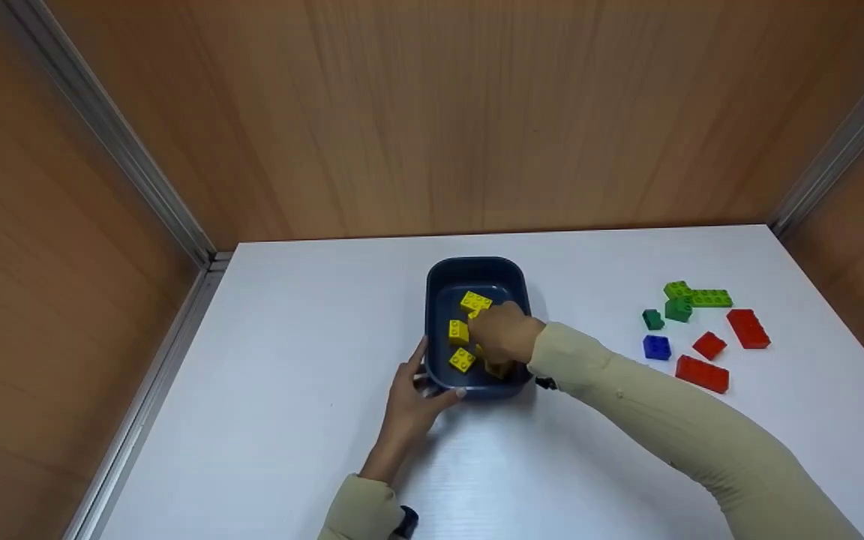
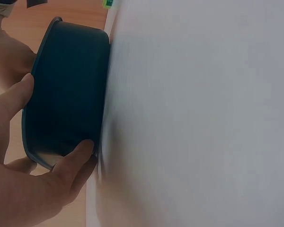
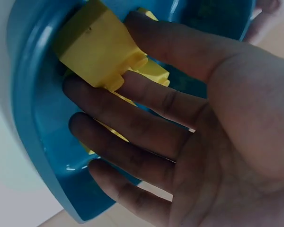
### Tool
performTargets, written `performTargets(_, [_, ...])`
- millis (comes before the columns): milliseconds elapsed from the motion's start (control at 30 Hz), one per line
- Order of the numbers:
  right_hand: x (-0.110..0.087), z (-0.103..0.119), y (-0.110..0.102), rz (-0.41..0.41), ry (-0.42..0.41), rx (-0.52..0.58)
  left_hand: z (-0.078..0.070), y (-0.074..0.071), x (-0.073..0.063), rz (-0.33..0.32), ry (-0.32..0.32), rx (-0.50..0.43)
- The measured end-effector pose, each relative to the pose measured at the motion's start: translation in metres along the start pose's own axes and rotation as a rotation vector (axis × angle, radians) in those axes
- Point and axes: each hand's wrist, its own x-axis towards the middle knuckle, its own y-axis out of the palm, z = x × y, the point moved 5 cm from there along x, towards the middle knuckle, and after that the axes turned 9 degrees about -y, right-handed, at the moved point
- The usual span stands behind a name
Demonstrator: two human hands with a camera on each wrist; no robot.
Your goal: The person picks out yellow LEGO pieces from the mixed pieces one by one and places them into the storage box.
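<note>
A dark blue rectangular container (image 1: 477, 264) stands on the table with several yellow toy building blocks (image 1: 462, 360) in it. My left hand (image 1: 411, 405) grips its near left corner. In the left wrist view the thumb lies at the rim and other fingers lie against the container's outer wall (image 2: 68, 85). My right hand (image 1: 503, 334) reaches down inside the container. From the right wrist, a tilted yellow block (image 3: 97, 45) shows between the thumb and the bent fingers, which appear to pinch it. Other yellow blocks lie partly hidden behind those fingers.
Right of the container lie loose blocks: a light green one (image 1: 711, 298), dark green ones (image 1: 678, 309), a blue one (image 1: 656, 346) and red ones (image 1: 702, 373). The right sleeve passes close in front of them. A wooden panel (image 1: 477, 120) rises behind the white table (image 1: 289, 360).
</note>
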Motion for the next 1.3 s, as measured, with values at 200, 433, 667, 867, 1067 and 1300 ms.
performTargets(200, [0.003, -0.001, 0.003, -0.058, -0.003, -0.035, 0.000, 0.000, 0.000, 0.010, 0.001, -0.012])
performTargets(433, [0.004, -0.001, 0.007, -0.110, -0.005, -0.040, 0.000, 0.000, 0.001, 0.003, -0.024, -0.013])
performTargets(667, [0.002, 0.000, 0.006, -0.111, 0.010, -0.023, 0.001, 0.000, 0.001, -0.002, -0.029, -0.004])
performTargets(867, [-0.010, -0.007, -0.004, -0.149, 0.039, 0.061, 0.000, 0.000, 0.001, 0.002, -0.017, -0.007])
performTargets(1067, [-0.029, -0.021, -0.014, -0.259, 0.070, 0.122, 0.000, 0.001, 0.001, -0.014, -0.026, 0.013])
performTargets(1300, [-0.057, -0.042, -0.014, -0.442, 0.084, 0.233, 0.000, 0.001, 0.001, -0.013, -0.033, 0.010])
